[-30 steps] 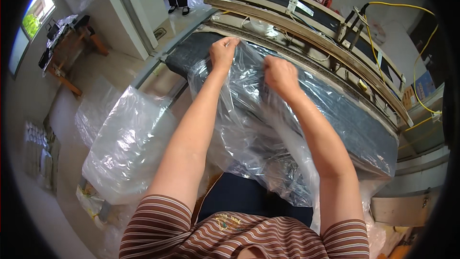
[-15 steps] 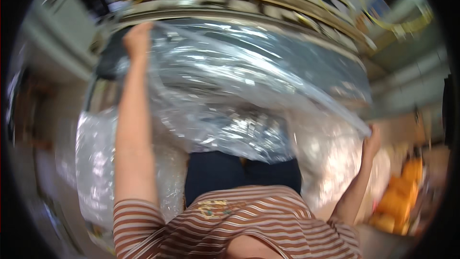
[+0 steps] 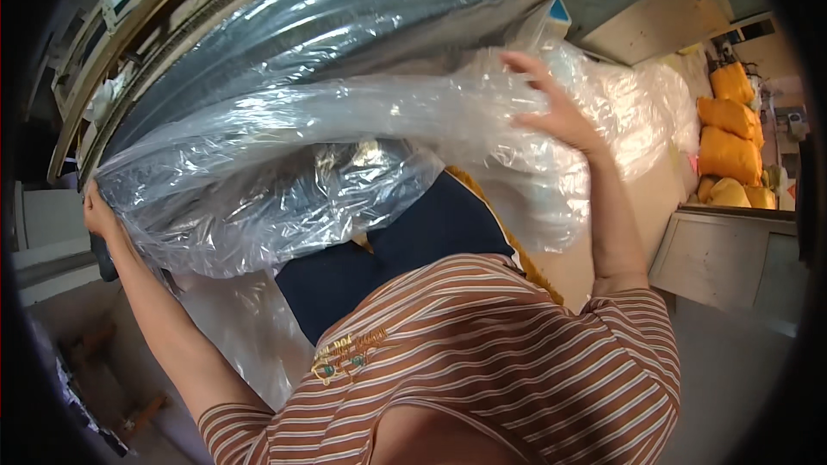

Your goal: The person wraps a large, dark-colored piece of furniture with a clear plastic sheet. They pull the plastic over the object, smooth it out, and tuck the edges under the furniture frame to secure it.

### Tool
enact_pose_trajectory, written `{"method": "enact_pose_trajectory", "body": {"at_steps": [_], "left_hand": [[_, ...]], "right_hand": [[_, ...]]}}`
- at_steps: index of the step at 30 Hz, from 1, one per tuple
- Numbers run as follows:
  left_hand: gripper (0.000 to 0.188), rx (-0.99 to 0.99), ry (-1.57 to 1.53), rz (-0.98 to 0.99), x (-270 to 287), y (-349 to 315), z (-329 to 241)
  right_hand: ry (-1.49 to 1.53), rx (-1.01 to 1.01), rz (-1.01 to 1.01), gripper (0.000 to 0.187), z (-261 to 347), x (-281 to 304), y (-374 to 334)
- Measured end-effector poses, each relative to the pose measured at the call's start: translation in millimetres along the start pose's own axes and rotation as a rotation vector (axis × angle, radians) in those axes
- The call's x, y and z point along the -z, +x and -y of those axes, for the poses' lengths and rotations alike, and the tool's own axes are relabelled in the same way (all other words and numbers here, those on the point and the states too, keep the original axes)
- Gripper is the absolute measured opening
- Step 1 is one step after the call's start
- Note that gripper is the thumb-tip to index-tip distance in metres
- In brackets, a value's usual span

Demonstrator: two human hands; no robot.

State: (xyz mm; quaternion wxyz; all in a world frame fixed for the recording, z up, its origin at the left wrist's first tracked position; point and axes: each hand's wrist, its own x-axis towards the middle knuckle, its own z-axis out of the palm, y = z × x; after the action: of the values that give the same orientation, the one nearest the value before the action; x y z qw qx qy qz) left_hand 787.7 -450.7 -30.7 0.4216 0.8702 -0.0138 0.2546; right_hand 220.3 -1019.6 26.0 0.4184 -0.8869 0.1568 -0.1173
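A large sheet of clear plastic film (image 3: 284,116) spreads in shiny folds across a dark work surface (image 3: 405,0) and hangs down over my lap. At the far left my left hand (image 3: 101,211) is closed on the film's edge, beside the end of the surface. On the right, my right hand (image 3: 556,112) is raised with its fingers spread and curved, over or against the loose film. Whether those fingertips touch the film I cannot tell. More of the clear film (image 3: 637,112) trails off to the right.
A slatted wooden frame (image 3: 129,60) runs along the far left side. Orange stuffed bags (image 3: 728,151) are piled at the far right, above a pale cabinet (image 3: 724,263). A light cabinet door (image 3: 659,17) stands at the upper right. Yellow-brown cushion edging (image 3: 538,280) shows beside my legs.
My view has turned to the right. The right hand has let go of the film's edge and spread its fingers, closer to the surface. My left hand still grips its edge.
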Motion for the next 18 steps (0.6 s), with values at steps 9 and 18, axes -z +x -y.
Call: {"method": "enact_pose_trajectory", "body": {"at_steps": [9,18], "left_hand": [[0.04,0.022,0.218,0.011,34,12,28],[0.041,0.034,0.219,-0.037,44,12,49]], "right_hand": [[-0.315,-0.184,-0.414,0.026,-117,-40,-13],[1.178,0.548,-0.109,0.01,18,108,90]]}}
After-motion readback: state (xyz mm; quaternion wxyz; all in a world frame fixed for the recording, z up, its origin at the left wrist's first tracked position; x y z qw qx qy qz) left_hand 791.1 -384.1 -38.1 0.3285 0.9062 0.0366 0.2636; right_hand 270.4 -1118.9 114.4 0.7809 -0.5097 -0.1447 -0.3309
